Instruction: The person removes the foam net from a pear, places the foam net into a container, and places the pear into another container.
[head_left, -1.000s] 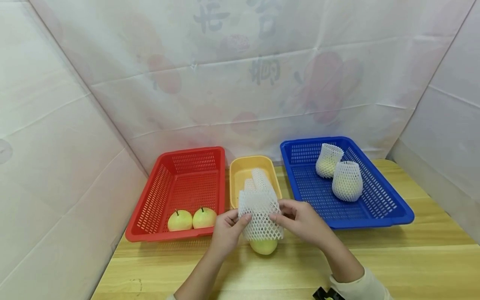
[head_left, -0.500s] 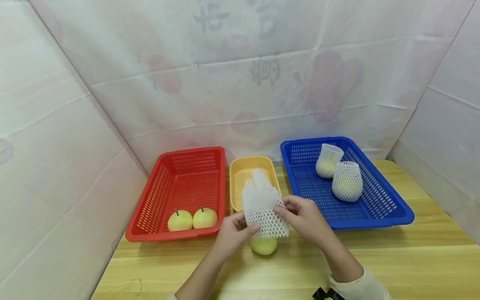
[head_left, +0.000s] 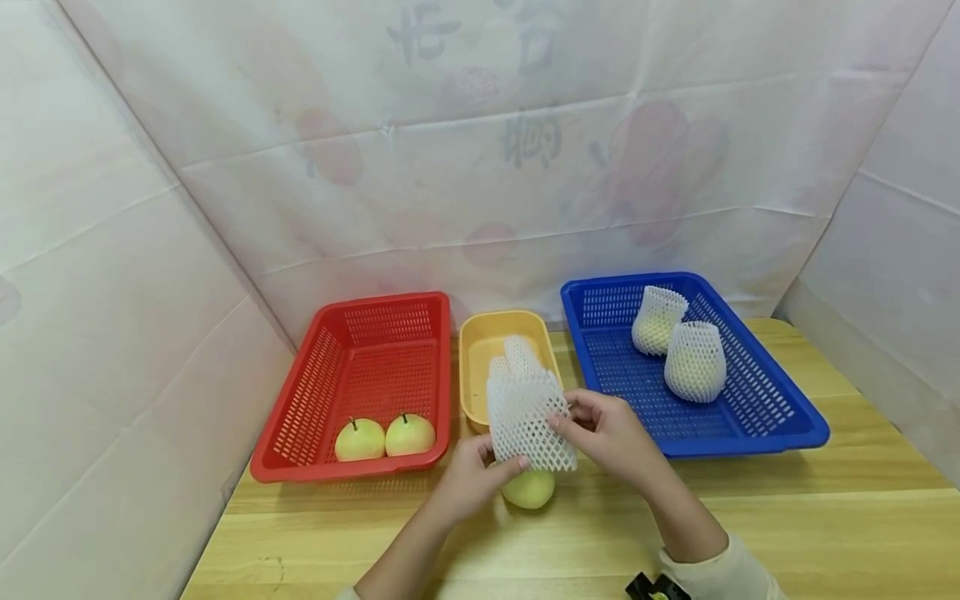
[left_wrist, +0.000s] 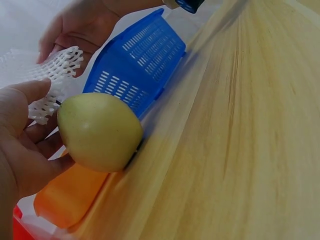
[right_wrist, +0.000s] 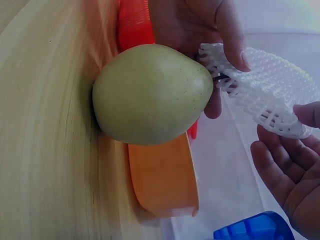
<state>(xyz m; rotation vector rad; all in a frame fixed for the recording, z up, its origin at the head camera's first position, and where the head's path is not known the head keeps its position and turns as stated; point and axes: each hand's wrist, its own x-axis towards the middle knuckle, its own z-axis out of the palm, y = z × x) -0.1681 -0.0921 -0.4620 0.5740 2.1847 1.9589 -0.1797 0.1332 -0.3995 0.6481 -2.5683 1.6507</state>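
Observation:
A white foam net sleeve hangs between the two hands, over a yellow-green pear on the wooden table. My left hand pinches the sleeve's lower left edge, thumb on the front. My right hand pinches its right side between thumb and fingers. In the right wrist view, the dark stem of the pear points at the open end of the net sleeve. The left wrist view shows the pear bare, with left fingertips right beside it.
Two bare pears lie in a red basket on the left. Behind the hands, a yellow tray holds more foam sleeves. The blue basket on the right contains two pears in net sleeves.
The sleeve has shifted slightly right and up, baring more of the pear below. My left hand has moved right along its lower edge; my right hand has moved slightly.

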